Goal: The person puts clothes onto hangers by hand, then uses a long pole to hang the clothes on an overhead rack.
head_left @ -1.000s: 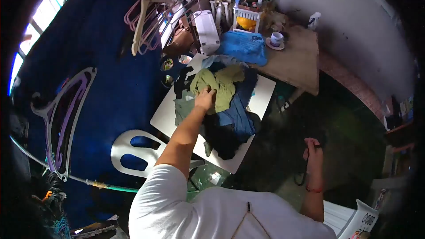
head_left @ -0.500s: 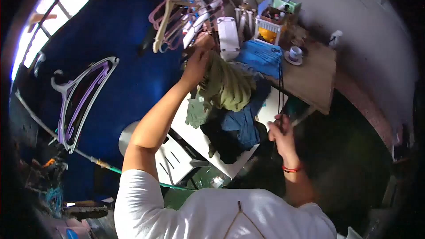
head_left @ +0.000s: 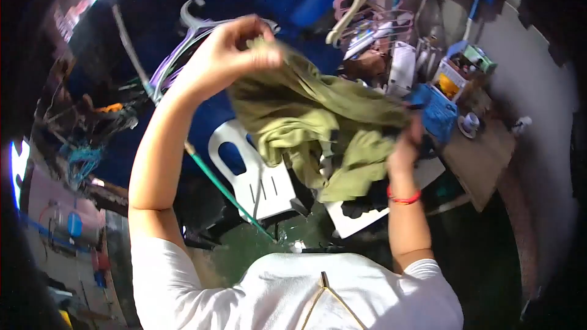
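Note:
An olive-green garment (head_left: 299,116) is stretched in the air between my two hands. My left hand (head_left: 235,55), raised at the upper left, pinches one end of the cloth between thumb and fingers. Lower and to the right, my right hand (head_left: 405,152) grips the other side; its fingers are slightly blurred. The fabric hangs in folds above a white tabletop (head_left: 354,223), and dark cloth (head_left: 361,207) shows under it. Behind my left hand hang grey and purple hangers (head_left: 183,42).
A white plastic chair (head_left: 269,192) stands below the garment, a green pole (head_left: 223,192) crossing before it. Pink hangers (head_left: 354,3) hang at the back. On the right, a wooden table (head_left: 483,162) bears a cup (head_left: 471,121), near a blue bag (head_left: 435,113) and white basket (head_left: 449,73).
The olive garment has been lifted off the pile and spread out. My left hand carried it up and left; my right hand, formerly near some dark cords, now grips it. The view turned left.

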`<action>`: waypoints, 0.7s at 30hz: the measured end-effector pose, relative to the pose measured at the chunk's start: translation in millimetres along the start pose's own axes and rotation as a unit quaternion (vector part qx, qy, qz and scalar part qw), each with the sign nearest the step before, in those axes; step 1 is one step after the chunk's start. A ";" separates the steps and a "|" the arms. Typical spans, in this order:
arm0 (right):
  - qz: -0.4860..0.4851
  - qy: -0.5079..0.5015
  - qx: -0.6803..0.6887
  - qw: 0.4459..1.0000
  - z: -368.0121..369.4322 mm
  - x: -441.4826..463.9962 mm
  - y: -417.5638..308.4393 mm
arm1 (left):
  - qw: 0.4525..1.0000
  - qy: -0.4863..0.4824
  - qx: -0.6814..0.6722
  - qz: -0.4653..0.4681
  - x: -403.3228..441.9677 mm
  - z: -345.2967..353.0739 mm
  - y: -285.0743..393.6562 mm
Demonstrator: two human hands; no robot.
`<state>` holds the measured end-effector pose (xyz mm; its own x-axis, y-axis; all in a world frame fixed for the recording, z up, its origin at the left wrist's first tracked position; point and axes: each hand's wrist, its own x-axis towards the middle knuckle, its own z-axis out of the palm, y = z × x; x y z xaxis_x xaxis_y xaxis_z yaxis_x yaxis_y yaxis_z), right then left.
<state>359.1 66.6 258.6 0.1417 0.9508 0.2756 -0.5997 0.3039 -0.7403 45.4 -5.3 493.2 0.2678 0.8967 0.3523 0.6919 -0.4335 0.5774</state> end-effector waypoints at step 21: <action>-0.069 0.015 -0.034 0.997 65.2 -135.7 -29.2 | 0.784 0.180 -0.587 -0.091 -411.5 -78.1 -148.8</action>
<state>306.0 -75.3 282.8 0.2437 0.9006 0.3599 -0.5182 0.4346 -0.7366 -220.1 -316.7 319.8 -0.1172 0.9616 0.2481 -0.4538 -0.2741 0.8479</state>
